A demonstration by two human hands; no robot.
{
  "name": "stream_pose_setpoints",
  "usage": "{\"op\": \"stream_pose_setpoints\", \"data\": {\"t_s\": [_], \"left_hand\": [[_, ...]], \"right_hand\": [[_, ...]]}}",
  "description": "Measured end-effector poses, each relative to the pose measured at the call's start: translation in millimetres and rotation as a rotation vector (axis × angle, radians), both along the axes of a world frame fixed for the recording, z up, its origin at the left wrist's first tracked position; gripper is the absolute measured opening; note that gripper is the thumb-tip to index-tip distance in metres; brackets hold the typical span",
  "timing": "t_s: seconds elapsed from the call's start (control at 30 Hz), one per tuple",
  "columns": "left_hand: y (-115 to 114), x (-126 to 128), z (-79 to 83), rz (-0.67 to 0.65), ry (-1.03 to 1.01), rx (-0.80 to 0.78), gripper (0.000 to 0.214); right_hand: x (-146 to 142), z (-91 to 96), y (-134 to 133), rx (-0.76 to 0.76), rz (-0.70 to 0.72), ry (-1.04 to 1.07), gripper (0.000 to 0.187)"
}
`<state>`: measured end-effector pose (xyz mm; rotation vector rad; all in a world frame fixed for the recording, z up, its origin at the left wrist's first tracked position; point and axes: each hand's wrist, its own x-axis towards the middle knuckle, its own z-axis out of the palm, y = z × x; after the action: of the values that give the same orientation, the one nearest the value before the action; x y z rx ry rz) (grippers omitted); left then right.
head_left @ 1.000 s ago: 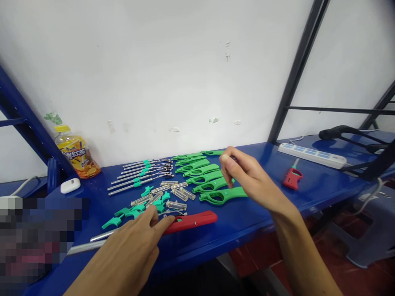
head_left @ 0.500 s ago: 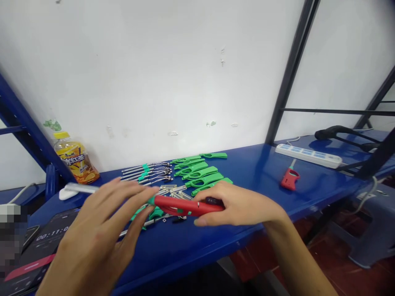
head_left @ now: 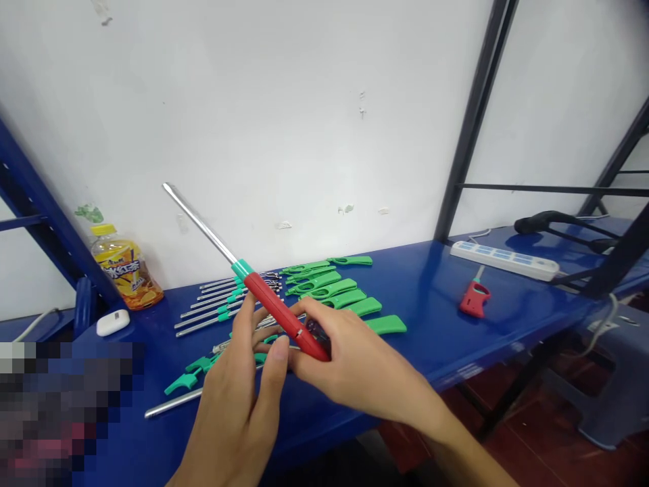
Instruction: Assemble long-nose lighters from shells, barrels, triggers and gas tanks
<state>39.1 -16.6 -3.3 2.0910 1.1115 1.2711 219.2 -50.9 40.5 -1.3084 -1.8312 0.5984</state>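
A long-necked lighter (head_left: 276, 306) with a red body, teal collar and silver tube slants up to the left above the table. My right hand (head_left: 349, 352) is closed around the lower end of its red body. My left hand (head_left: 236, 389) holds the lighter from the near left, its fingers reaching beneath the body and its thumb beside it; part of those fingers is hidden. Behind the hands lie several green handle shells (head_left: 349, 297) and several metal tubes (head_left: 203, 311) with wires. Teal plastic pieces (head_left: 182, 384) and a loose silver tube (head_left: 172, 406) lie near my left hand.
A red lighter (head_left: 475, 297) lies on the blue table (head_left: 426, 338) at the right, near a white power strip (head_left: 504, 260). At the left stand a drink bottle (head_left: 126, 270) and a white case (head_left: 112, 323). Dark metal posts (head_left: 471, 135) rise at the right.
The lighter has swung from nearly level to a steep slant, its tube now pointing up-left. My left hand has moved right and down, from over the tube to the red body.
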Motion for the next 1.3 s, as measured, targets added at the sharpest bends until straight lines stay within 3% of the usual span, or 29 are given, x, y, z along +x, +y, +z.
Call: {"op": "stream_pose_setpoints", "data": {"t_s": [0.13, 0.27, 0.43, 0.57, 0.63, 0.7, 0.8, 0.93, 1.1, 1.3], "left_hand": [[-6.8, 5.1, 1.8, -0.058, -0.16, -0.102, 0.071], [-4.4, 11.6, -1.9, -0.054, -0.331, -0.141, 0.074], [5.7, 14.8, -2.7, -0.121, -0.375, -0.195, 0.051], [9.9, 11.4, 4.5, -0.123, -0.469, -0.251, 0.043], [11.5, 10.4, 7.2, -0.107, -0.566, -0.29, 0.046], [12.7, 11.0, 9.6, -0.103, -0.682, -0.335, 0.049], [13.3, 13.4, 13.8, -0.116, -0.807, -0.397, 0.052], [14.2, 13.0, 19.8, -0.204, -0.845, -0.52, 0.048], [16.7, 9.2, 21.8, -0.273, -0.878, -0.681, 0.058], [17.6, 11.1, 15.9, -0.271, -0.819, -0.648, 0.052]], "right_hand": [[-11.3, -9.7, 3.4, -0.011, -0.012, 0.04, 0.009], [-19.5, -15.2, 5.4, -0.019, 0.047, 0.087, 0.032], [-23.4, -12.4, 1.5, -0.003, 0.009, 0.101, 0.032], [-15.5, -2.9, -5.3, -0.012, 0.097, 0.086, 0.037], [-8.7, 1.9, -7.3, -0.012, 0.107, 0.068, 0.026], [-0.4, 5.5, -7.8, -0.025, 0.063, 0.031, 0.015], [14.2, 9.5, -7.0, -0.024, -0.035, 0.019, 0.029], [31.3, 14.0, -7.5, 0.028, -0.158, 0.05, 0.033], [38.0, 17.8, -9.7, 0.051, -0.196, 0.056, 0.031], [34.8, 16.6, -6.2, 0.032, -0.199, 0.014, 0.031]]}}
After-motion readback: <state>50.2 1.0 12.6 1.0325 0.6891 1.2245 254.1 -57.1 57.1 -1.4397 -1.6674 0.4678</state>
